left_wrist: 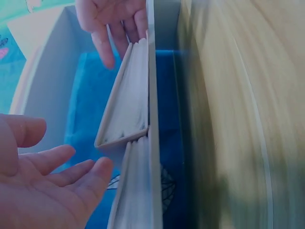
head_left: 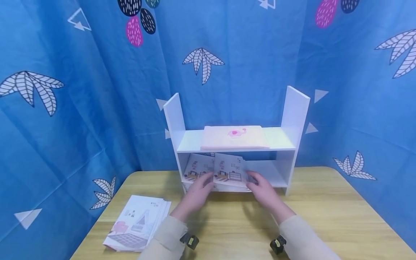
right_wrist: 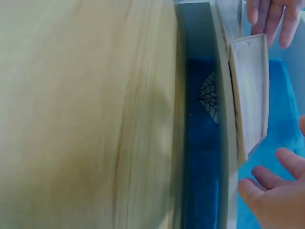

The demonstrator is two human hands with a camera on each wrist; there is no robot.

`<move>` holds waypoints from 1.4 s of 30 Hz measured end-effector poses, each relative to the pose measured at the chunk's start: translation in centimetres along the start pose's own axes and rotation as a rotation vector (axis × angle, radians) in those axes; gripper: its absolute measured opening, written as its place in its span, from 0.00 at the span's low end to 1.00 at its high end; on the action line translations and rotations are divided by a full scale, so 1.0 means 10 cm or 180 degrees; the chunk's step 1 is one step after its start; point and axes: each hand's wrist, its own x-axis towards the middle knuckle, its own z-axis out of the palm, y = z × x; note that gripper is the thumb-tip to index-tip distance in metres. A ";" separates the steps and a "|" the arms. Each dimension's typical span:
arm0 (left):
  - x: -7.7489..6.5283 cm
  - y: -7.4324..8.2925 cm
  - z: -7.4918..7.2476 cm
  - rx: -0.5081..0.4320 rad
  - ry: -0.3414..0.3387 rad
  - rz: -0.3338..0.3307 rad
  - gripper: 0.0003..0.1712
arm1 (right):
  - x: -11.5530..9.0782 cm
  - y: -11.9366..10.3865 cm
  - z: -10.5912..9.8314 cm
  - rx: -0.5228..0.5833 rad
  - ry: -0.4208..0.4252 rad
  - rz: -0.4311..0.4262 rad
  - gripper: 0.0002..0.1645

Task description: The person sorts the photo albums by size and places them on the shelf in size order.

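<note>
Two stacks of booklets with printed room drawings sit side by side on the lower board of a white shelf [head_left: 173, 119]. The right stack [head_left: 230, 168] overlaps the edge of the left stack [head_left: 197, 164] in the head view. My left hand [head_left: 196, 189] is at the right stack's near left corner, its fingers spread and loosely extended beside the stack in the left wrist view. Along the right side of that stack is my right hand [head_left: 262, 189]. Its relaxed fingers [right_wrist: 267, 179] lie close to the stack's end in the right wrist view.
A pink folded item with an elephant print [head_left: 235, 138] lies on the upper board. Another booklet stack [head_left: 138, 224] lies on the wooden table [head_left: 240, 231] at the front left. A blue patterned curtain [head_left: 247, 72] hangs close behind the shelf and at both sides.
</note>
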 end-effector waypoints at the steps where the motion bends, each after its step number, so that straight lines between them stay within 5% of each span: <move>1: -0.04 0.00 -0.03 0.0022 -0.0011 0.0007 0.30 | -0.03 0.00 -0.03 0.0024 0.0013 0.0032 0.34; 12: -0.39 -0.19 -0.65 0.0937 0.0006 0.0025 0.37 | -0.38 0.08 -0.22 0.0401 -0.0136 0.0145 0.36; 18: -0.52 -0.40 -1.19 0.1275 -0.0059 -0.0342 0.44 | -0.49 0.19 -0.22 0.0761 -0.0205 0.0272 0.37; 25: -0.61 -0.82 -1.68 0.1390 -0.0068 -0.0839 0.49 | -0.52 0.28 -0.24 0.1233 -0.0376 0.0420 0.42; 30: -0.65 -1.08 -1.82 0.1536 -0.0184 -0.1279 0.52 | -0.54 0.34 -0.28 0.1249 -0.0495 0.0465 0.41; 36: -0.72 -1.37 -1.86 0.1236 -0.0416 -0.1642 0.61 | -0.54 0.38 -0.31 0.1394 -0.0725 0.0415 0.39; 42: -0.75 -1.42 -1.78 0.1131 -0.0552 -0.1817 0.66 | -0.53 0.40 -0.31 0.1537 -0.0891 0.0426 0.40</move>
